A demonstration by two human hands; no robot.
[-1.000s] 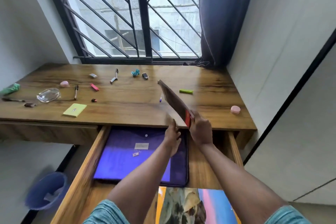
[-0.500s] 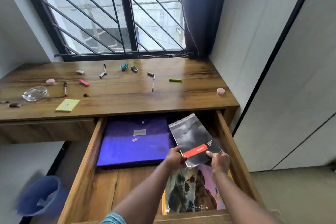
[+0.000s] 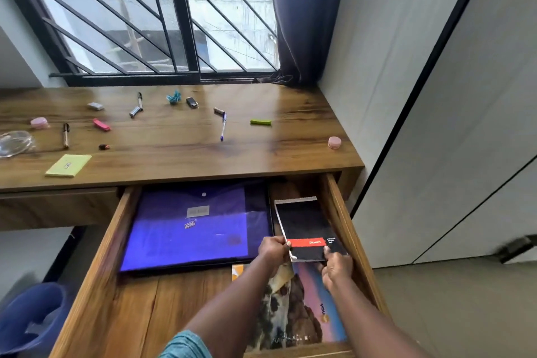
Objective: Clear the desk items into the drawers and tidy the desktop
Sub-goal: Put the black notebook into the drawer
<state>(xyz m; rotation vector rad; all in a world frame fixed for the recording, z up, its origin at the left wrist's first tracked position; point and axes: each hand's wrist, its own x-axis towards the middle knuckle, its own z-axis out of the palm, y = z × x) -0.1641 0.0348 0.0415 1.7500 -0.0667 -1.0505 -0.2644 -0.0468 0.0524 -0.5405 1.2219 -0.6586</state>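
Note:
A black spiral notepad (image 3: 305,227) with a red band lies in the right back part of the open wooden drawer (image 3: 96,285). My left hand (image 3: 273,250) pinches its near left corner, and my right hand (image 3: 337,269) grips its near right edge. Beside it to the left lies a purple snap folder (image 3: 191,227). A picture-cover book (image 3: 302,308) lies under my hands at the drawer's front right. On the desktop (image 3: 180,151) rest a blue pen (image 3: 223,126), a green marker (image 3: 261,122), a pink round case (image 3: 334,142) and a yellow sticky pad (image 3: 68,165).
More small items are scattered on the desk's left: a pink eraser (image 3: 101,124), a pen (image 3: 66,135), a silver marker (image 3: 136,109), a clear dish (image 3: 14,142). A blue bin (image 3: 32,320) stands on the floor at the left. A wall and wardrobe panels close off the right.
Both hands carried the notepad from above the desk edge down into the drawer and slid it back to the right rear, beside the purple folder. The view has tilted down.

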